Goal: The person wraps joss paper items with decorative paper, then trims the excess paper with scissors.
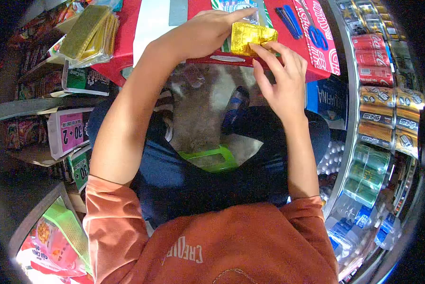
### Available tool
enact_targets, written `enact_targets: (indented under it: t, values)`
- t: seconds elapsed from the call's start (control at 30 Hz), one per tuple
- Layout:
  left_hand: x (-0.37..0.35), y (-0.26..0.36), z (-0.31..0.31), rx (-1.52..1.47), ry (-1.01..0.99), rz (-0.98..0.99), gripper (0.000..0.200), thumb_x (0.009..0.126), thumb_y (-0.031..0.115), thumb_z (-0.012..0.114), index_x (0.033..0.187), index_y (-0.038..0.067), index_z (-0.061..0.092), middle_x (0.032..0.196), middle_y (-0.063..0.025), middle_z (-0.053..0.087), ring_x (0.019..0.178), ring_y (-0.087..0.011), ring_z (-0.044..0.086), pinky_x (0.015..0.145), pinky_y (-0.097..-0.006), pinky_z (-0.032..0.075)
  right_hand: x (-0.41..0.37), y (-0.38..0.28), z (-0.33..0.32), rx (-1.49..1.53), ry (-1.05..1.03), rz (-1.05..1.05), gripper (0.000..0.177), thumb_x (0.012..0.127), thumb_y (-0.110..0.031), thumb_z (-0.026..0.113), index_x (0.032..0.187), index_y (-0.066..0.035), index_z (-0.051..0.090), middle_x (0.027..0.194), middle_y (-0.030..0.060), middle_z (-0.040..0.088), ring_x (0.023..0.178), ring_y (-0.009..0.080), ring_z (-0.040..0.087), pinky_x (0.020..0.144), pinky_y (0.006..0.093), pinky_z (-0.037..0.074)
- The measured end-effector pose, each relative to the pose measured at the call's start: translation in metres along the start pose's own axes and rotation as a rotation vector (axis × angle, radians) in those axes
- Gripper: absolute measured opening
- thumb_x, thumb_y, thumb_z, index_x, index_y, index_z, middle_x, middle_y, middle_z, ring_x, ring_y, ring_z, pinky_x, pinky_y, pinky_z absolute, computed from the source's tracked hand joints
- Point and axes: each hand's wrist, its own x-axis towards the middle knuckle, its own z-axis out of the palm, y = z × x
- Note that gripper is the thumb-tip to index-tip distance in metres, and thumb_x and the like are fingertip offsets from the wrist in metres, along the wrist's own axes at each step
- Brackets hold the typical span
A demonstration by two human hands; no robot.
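Left hand [203, 33] and right hand [281, 80], fingers tight on gold foil packet [252, 37]; "STING" cans [378, 118] at right.

L arm: reaching fwd, elbow bent, forearm bare.
L hand [205, 33]: palm down, fingers straight, thumb tucked under.
R hand [281, 78]: upright, fingers bent, tips pinching.

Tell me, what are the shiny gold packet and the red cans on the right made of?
The gold packet looks like thin metallic foil or foil-coated plastic: it glints and shows crinkles. The red cans seem to be metal, probably aluminium, with a glossy printed coat and bright rims.
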Motion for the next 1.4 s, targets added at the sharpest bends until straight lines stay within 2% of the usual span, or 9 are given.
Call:
enact_targets:
  t: [0.23, 0.4, 0.6, 0.7, 0.8, 0.9, 0.93, 1.03, 1.4]
  values:
    - [0.000, 0.003, -0.005, -0.017, -0.082, -0.076, 0.059, 0.093, 0.007, 0.060, 0.150, 0.012, 0.050, 0.110, -0.0296, 0.068, 0.107, -0.0445, 0.066, 0.095, -0.0529, 0.049, 0.000, 0.002, 0.001, -0.034, 0.096, 0.026, 0.047, 0.084, -0.021, 0.078, 0.129, -0.019, 0.066, 0.132, 0.0085, 0.060, 0.120, 0.0302, 0.058, 0.102, 0.0464, 0.040]
    - [-0.003, 0.004, -0.002, -0.029, 0.000, -0.040, 0.059, 0.089, 0.018, 0.070, 0.146, 0.015, 0.055, 0.119, -0.0246, 0.069, 0.112, -0.0412, 0.066, 0.099, -0.0498, 0.050, 0.000, 0.005, 0.002, -0.014, 0.171, 0.077, 0.058, 0.083, -0.022, 0.081, 0.137, -0.018, 0.061, 0.137, 0.0104, 0.056, 0.126, 0.0298, 0.054, 0.104, 0.0473, 0.038]
    - [0.002, 0.002, 0.003, 0.050, 0.010, -0.038, 0.057, 0.084, 0.026, 0.077, 0.138, 0.015, 0.063, 0.120, -0.0203, 0.071, 0.113, -0.0379, 0.067, 0.101, -0.0475, 0.050, -0.001, 0.004, 0.002, -0.004, 0.171, 0.085, 0.061, 0.081, -0.023, 0.083, 0.137, -0.018, 0.061, 0.135, 0.0102, 0.056, 0.120, 0.0294, 0.055, 0.103, 0.0475, 0.038]
    - [0.003, 0.004, 0.004, 0.085, 0.044, -0.023, 0.057, 0.082, 0.031, 0.080, 0.135, 0.014, 0.065, 0.118, -0.0188, 0.072, 0.112, -0.0372, 0.068, 0.101, -0.0472, 0.050, 0.000, 0.003, 0.001, 0.035, 0.215, 0.114, 0.057, 0.079, -0.023, 0.085, 0.133, -0.018, 0.065, 0.128, 0.0107, 0.056, 0.115, 0.0295, 0.055, 0.102, 0.0474, 0.038]
    - [0.004, 0.008, 0.004, 0.076, 0.044, -0.048, 0.059, 0.080, 0.039, 0.082, 0.132, 0.013, 0.067, 0.117, -0.0185, 0.073, 0.110, -0.0370, 0.068, 0.100, -0.0470, 0.050, -0.005, 0.008, 0.004, 0.063, 0.242, 0.119, 0.045, 0.077, -0.020, 0.087, 0.119, -0.017, 0.072, 0.117, 0.0106, 0.058, 0.106, 0.0293, 0.057, 0.094, 0.0432, 0.044]
    - [0.006, 0.010, 0.001, 0.066, 0.022, -0.074, 0.061, 0.079, 0.044, 0.083, 0.130, 0.013, 0.069, 0.118, -0.0190, 0.073, 0.109, -0.0372, 0.069, 0.100, -0.0472, 0.050, -0.010, 0.009, 0.001, 0.127, 0.217, 0.087, 0.032, 0.074, -0.017, 0.088, 0.103, -0.015, 0.076, 0.108, 0.0100, 0.060, 0.098, 0.0284, 0.059, 0.082, 0.0386, 0.049]
    - [0.005, 0.011, 0.000, 0.067, 0.014, -0.080, 0.062, 0.079, 0.046, 0.083, 0.129, 0.013, 0.069, 0.118, -0.0191, 0.073, 0.109, -0.0372, 0.069, 0.099, -0.0473, 0.050, -0.008, 0.010, 0.000, 0.099, 0.249, 0.025, 0.028, 0.071, -0.014, 0.088, 0.096, -0.014, 0.076, 0.101, 0.0079, 0.061, 0.091, 0.0268, 0.061, 0.073, 0.0362, 0.050]
    - [0.004, 0.011, 0.001, 0.079, 0.025, -0.048, 0.060, 0.079, 0.046, 0.083, 0.128, 0.012, 0.070, 0.117, -0.0194, 0.073, 0.108, -0.0378, 0.069, 0.099, -0.0478, 0.050, -0.017, 0.009, -0.003, 0.143, 0.181, 0.043, 0.029, 0.069, -0.013, 0.087, 0.095, -0.015, 0.076, 0.102, 0.0059, 0.062, 0.089, 0.0256, 0.061, 0.074, 0.0369, 0.049]
    - [0.006, 0.013, 0.001, 0.066, 0.007, -0.065, 0.054, 0.079, 0.046, 0.082, 0.121, 0.012, 0.074, 0.116, -0.0165, 0.074, 0.112, -0.0360, 0.068, 0.100, -0.0483, 0.050, -0.017, 0.005, -0.003, 0.130, 0.239, -0.010, 0.030, 0.068, -0.011, 0.087, 0.095, -0.016, 0.076, 0.097, 0.0044, 0.065, 0.085, 0.0240, 0.062, 0.074, 0.0368, 0.049]
